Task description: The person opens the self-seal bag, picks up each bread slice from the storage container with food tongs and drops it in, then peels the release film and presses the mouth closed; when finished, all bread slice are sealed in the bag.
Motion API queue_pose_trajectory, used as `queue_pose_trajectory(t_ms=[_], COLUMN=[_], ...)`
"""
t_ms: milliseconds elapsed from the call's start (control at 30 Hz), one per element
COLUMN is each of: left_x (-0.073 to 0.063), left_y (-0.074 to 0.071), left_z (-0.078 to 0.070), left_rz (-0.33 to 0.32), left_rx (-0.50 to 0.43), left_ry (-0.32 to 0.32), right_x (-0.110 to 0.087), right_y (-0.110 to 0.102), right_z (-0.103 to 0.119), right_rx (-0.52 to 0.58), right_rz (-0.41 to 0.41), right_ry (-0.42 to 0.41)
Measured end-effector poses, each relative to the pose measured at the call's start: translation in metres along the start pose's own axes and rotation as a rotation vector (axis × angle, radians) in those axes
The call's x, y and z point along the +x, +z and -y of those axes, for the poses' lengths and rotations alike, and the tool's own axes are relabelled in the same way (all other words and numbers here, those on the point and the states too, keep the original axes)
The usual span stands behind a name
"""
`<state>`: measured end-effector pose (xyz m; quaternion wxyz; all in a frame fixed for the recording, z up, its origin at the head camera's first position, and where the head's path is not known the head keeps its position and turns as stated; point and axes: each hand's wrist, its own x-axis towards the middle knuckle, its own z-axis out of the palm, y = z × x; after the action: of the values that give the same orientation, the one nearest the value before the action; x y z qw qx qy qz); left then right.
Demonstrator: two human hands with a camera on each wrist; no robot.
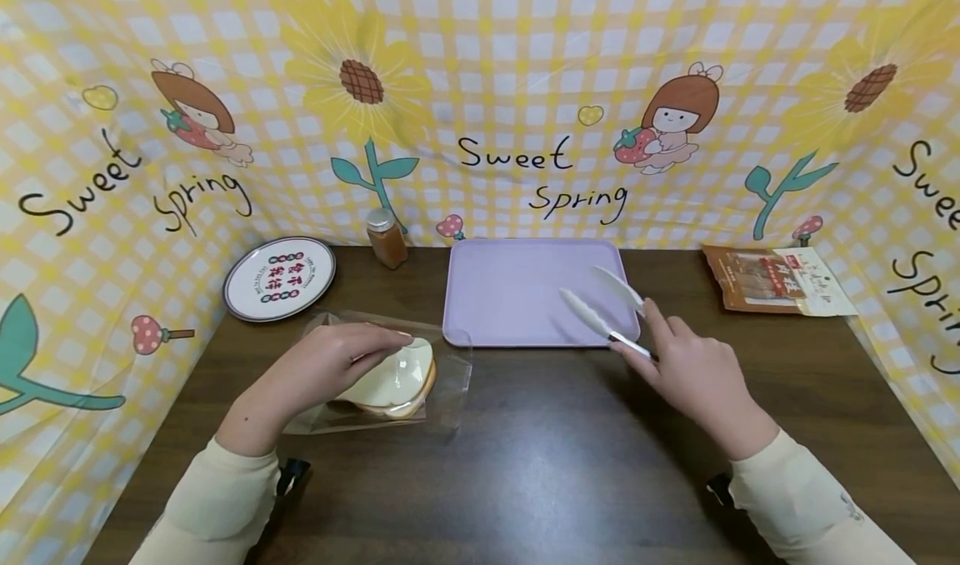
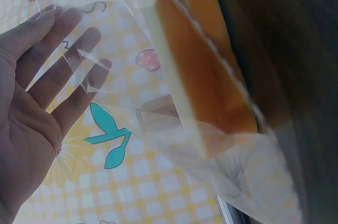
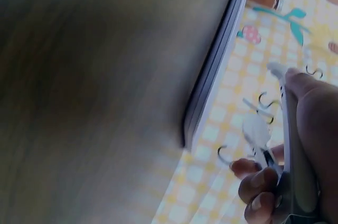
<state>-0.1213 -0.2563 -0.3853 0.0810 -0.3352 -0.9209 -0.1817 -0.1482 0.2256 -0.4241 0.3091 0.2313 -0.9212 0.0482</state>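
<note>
A bread slice (image 1: 397, 377) with a pale top and brown crust lies in a clear plastic bag (image 1: 453, 382) on the left of the table. My left hand (image 1: 341, 352) is over its upper left part, fingers extended. In the left wrist view, the fingers of that left hand (image 2: 53, 76) are spread beside the film, and the bread's crust (image 2: 203, 71) faces the camera. My right hand (image 1: 693, 373) grips a pair of tongs (image 1: 588, 313), whose two pale tips stand apart above a lilac tray (image 1: 510, 290). Curled fingers hold the tongs (image 3: 288, 139) in the right wrist view.
At the back left are a white plate (image 1: 247, 286) with printed characters and a jar (image 1: 387, 244) of brown powder with a metal lid. A brown-and-white food packet (image 1: 772, 282) lies at the back right. A yellow checked cloth (image 1: 510, 73) hangs behind the table.
</note>
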Motion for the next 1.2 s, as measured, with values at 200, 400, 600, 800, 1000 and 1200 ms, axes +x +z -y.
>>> queue_pose_trajectory(t_ms=[200, 400, 600, 800, 1000, 1200], left_x=[0.000, 0.001, 0.001, 0.001, 0.002, 0.001], left_y=[0.000, -0.001, 0.000, -0.001, -0.002, -0.003], left_z=[0.000, 0.001, 0.002, 0.001, 0.001, -0.001], left_rz=[0.005, 0.005, 0.008, 0.017, 0.025, 0.020], left_rx=[0.004, 0.007, 0.010, 0.016, 0.022, 0.018], left_ry=[-0.004, -0.004, 0.000, -0.010, -0.010, -0.001], right_x=[-0.004, -0.012, -0.018, -0.023, -0.021, -0.018], right_y=[-0.002, 0.002, 0.001, 0.002, -0.001, -0.003], right_z=[-0.022, -0.037, -0.049, -0.055, -0.059, -0.059], right_rx=[-0.026, -0.059, -0.068, -0.099, -0.083, -0.047], right_rz=[0.125, 0.068, 0.103, 0.110, 0.243, 0.401], right_ry=[0.200, 0.271, 0.343, 0.363, 0.436, 0.489])
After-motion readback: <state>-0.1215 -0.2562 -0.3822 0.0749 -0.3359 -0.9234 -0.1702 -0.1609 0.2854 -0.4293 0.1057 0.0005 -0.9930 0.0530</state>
